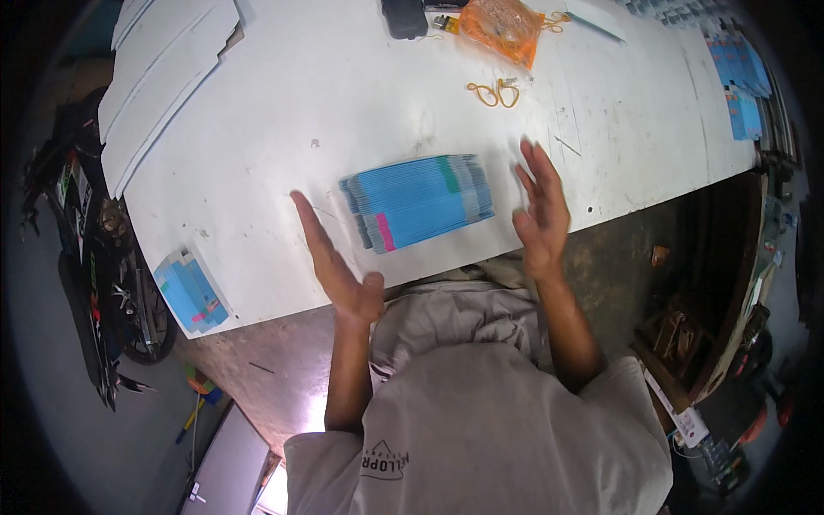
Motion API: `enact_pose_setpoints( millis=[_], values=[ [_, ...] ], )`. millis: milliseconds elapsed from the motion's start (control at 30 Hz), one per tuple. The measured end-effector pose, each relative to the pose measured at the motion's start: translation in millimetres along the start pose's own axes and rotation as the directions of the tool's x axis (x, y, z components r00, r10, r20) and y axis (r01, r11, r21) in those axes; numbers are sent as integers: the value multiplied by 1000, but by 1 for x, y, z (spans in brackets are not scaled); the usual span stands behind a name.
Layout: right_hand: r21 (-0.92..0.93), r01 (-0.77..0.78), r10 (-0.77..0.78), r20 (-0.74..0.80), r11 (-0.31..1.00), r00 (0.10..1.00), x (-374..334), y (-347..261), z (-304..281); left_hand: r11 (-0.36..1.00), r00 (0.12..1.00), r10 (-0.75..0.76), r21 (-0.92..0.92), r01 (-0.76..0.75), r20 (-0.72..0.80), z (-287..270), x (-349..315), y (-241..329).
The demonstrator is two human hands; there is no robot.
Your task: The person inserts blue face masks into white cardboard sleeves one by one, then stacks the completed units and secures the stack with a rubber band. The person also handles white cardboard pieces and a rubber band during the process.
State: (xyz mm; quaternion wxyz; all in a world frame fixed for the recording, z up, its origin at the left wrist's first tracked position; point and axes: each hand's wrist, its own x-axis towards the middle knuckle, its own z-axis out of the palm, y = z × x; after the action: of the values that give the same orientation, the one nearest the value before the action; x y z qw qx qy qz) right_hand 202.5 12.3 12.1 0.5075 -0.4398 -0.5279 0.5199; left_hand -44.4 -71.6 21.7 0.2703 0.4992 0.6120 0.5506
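Note:
A neat stack of flat blue cartons (412, 202), with grey ends and green and pink marks, lies on the white table (257, 129) in front of me. To its left, my left hand (335, 262) is held upright with the fingers stretched out, apart from the stack. On the other side my right hand (543, 210) is raised with its palm toward the cartons, fingers extended, also not touching them. Neither hand holds anything.
More blue cartons (191, 292) lie at the table's left corner, others (743, 112) at the far right. White sheets (167, 69) are stacked far left. An orange plastic bag (500, 30), rubber bands (494, 93) and a black case (403, 17) lie at the back. A motorcycle (129, 283) stands left.

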Motion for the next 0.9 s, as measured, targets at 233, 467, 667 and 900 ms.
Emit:
enact_pose_setpoints(
  millis=[233,467,667,900],
  values=[
    [-3,-177,166,368,984,915,14,-4,26,993,984,-67,-85,82,163,12,11,3],
    [-131,-16,54,295,991,954,6,9,35,997,988,-73,45,67,139,27,9,11],
    [-161,17,38,333,987,942,-1,3,39,993,990,-14,115,-2,138,24,6,8],
    [-117,-10,46,317,993,947,12,5,37,997,976,-61,69,48,209,18,0,16]
  ],
)
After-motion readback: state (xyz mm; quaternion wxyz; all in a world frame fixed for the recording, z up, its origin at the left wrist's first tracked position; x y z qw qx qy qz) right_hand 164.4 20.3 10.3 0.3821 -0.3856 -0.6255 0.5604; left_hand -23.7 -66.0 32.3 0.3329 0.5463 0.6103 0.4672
